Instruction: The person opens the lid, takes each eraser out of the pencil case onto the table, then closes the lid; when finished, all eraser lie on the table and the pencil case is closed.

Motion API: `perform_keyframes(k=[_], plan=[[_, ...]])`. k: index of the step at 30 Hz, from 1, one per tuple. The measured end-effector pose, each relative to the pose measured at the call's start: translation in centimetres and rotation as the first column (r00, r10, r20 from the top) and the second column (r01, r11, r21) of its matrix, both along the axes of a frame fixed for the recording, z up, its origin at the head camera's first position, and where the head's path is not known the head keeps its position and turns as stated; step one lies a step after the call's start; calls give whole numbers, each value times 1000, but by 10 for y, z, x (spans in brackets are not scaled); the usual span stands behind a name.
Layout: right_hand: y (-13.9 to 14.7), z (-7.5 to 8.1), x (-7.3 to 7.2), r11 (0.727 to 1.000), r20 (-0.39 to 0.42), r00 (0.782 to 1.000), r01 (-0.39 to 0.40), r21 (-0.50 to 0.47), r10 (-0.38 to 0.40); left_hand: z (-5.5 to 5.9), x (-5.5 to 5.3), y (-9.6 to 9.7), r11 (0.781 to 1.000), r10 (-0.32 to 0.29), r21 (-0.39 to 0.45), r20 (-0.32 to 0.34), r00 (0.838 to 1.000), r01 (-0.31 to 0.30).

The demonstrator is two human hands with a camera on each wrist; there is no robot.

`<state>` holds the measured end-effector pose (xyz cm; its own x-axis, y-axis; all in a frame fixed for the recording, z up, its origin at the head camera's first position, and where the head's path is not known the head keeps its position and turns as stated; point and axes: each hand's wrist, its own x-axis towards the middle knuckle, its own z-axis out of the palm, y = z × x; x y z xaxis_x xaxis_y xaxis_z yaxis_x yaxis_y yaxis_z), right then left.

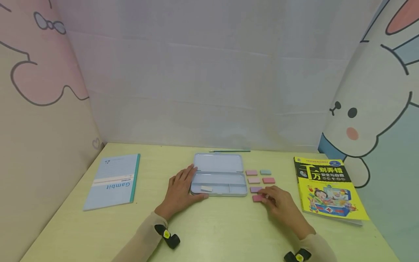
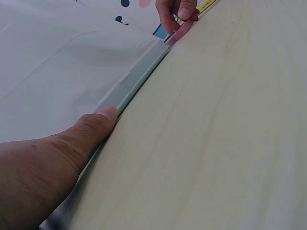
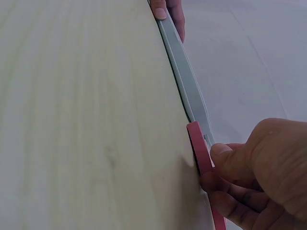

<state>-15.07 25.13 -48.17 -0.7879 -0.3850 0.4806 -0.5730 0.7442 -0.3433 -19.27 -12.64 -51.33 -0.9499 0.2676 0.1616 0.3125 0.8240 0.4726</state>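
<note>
A pale tin case (image 1: 218, 162) lies with its lid folded back; a white block (image 1: 206, 188) sits in its front compartment. My left hand (image 1: 180, 191) rests against the case's left side, fingers extended and thumb (image 2: 103, 115) along the front edge. To the right of the case, pastel eraser-like blocks lie in two columns. My right hand (image 1: 278, 202) has its curled fingers at the right end of a purple block (image 1: 255, 189) and appears to pinch it. A dark pink block (image 3: 199, 148) lies just nearer, partly covered by the fingers. The exact contact is hidden.
More blocks lie behind the purple one, among them a teal block (image 1: 266, 172) and a pink block (image 1: 269, 180). A thin brush-like stick (image 1: 230, 151) is at the table's back edge. A notebook (image 1: 112, 182) lies left, a yellow book (image 1: 328, 191) right.
</note>
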Motion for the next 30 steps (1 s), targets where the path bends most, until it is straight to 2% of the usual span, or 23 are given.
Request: perform_keyframes(k=[9, 20, 30], plan=[[-1, 5, 3, 1000, 64, 998, 8, -5, -8, 1, 1, 0, 1000, 2, 6, 0, 1000, -2], [-1, 1, 0, 1000, 61, 998, 2, -11, -1, 1, 1, 1, 1000, 4, 10, -3, 1000, -4], [-2, 10, 0, 999, 161, 986, 47, -10, -45, 3, 1, 2, 1000, 5, 28, 6, 1000, -5]])
